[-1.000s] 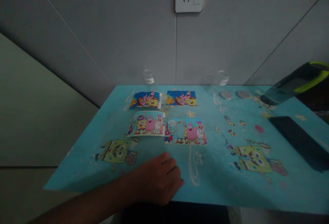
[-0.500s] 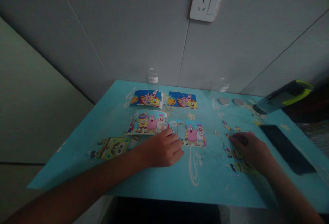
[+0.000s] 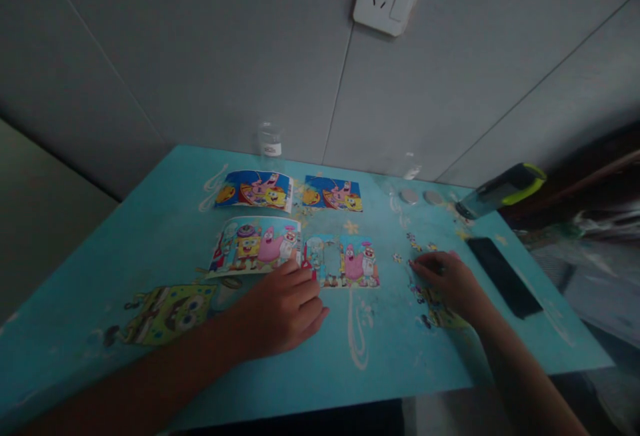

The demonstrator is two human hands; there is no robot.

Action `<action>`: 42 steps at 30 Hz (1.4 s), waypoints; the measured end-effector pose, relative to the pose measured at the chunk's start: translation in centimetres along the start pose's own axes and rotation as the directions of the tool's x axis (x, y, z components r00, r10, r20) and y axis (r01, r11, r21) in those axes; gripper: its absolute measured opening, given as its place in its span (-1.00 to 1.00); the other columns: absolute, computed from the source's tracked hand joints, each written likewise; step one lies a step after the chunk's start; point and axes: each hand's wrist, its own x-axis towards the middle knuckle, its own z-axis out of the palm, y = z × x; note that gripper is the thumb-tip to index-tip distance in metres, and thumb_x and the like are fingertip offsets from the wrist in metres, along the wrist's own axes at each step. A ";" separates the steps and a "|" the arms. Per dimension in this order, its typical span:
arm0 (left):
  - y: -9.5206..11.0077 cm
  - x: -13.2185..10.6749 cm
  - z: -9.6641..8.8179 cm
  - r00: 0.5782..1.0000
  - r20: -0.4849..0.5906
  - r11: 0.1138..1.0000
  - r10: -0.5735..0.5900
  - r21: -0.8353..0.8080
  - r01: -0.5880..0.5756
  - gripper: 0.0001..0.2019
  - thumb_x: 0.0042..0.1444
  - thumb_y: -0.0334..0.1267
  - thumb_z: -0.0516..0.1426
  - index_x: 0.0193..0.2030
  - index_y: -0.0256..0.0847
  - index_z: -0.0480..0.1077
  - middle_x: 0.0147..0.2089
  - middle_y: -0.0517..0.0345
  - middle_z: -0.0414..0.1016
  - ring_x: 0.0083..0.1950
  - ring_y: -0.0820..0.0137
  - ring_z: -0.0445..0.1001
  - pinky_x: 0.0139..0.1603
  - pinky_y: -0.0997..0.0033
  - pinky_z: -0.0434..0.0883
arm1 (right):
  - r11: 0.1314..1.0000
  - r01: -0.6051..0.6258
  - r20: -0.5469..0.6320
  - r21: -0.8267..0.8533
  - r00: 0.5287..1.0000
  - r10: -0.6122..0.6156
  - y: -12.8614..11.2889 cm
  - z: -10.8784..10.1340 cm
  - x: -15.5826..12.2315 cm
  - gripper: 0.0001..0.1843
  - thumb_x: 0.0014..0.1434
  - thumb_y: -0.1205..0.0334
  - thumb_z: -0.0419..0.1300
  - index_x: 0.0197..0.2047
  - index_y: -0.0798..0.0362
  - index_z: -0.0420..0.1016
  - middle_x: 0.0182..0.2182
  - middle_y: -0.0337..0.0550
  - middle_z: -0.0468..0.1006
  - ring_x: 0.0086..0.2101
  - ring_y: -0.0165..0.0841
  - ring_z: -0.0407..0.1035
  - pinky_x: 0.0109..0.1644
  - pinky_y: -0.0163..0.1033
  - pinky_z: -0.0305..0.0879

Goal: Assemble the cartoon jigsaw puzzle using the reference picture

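My left hand (image 3: 287, 309) rests on the table with its fingers curled; what lies under them, if anything, is hidden. Beside its fingertips is a partly assembled cartoon jigsaw (image 3: 354, 264), with bluish gaps showing in its middle. Just behind that hand lies a curled printed card (image 3: 255, 244) with a matching picture. Further right, my right hand (image 3: 447, 279) pinches a small jigsaw piece (image 3: 413, 265) with thumb and forefinger low over the tabletop. Several loose jigsaw pieces (image 3: 414, 243) lie around those fingertips, too small to make out singly.
At the back are a second card (image 3: 255, 191), a blue jigsaw picture (image 3: 333, 194) and a clear jar (image 3: 271, 141) by the wall. To the right lie two round lids (image 3: 409, 196), a dark phone-like slab (image 3: 503, 277) and a standing bottle (image 3: 493, 193) with a green strap.
The view has swung to the right and tilted, shifting everything leftward. My right hand stays by the loose pieces, its fingers drawn closer together. My left hand keeps its curled pose beside the jigsaw.
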 end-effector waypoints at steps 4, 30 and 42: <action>0.0 0.0 0.1 1.000 -0.003 1.000 -0.014 -0.004 0.014 -0.74 0.33 -0.30 0.13 -0.43 -0.20 0.35 -0.43 0.20 0.34 -0.31 0.37 0.28 -0.01 0.16 0.28 | 0.999 -0.003 -0.040 0.052 0.999 0.005 0.4 0.3 0.2 -0.63 0.20 -0.11 0.24 -0.19 0.02 0.63 -0.28 -0.07 0.67 -0.28 -0.17 0.54 -0.14 -0.10 0.40; -0.3 -0.1 0.6 0.995 0.087 0.999 -0.053 0.012 0.052 -0.77 0.38 -0.26 0.08 -0.34 -0.19 0.42 -0.34 0.16 0.42 -0.21 0.31 0.35 0.06 0.09 0.25 | 0.939 0.265 -0.007 0.221 0.963 -0.270 -9.3 0.8 -2.0 -0.84 0.32 0.13 0.23 -0.15 -0.02 0.61 -0.29 -0.19 0.62 -0.32 -0.33 0.45 -0.20 -0.25 0.34; -0.3 0.0 0.4 0.976 0.179 0.992 -0.122 0.002 0.124 -0.73 0.37 -0.25 0.08 0.14 -0.21 0.45 0.00 0.00 0.50 0.06 0.20 0.42 0.17 0.02 0.30 | 0.869 0.374 0.134 0.324 0.891 -0.434 -13.7 5.2 -0.2 -0.77 0.38 0.14 0.20 -0.01 -0.01 0.64 -0.24 -0.14 0.68 -0.28 -0.27 0.54 -0.16 -0.20 0.42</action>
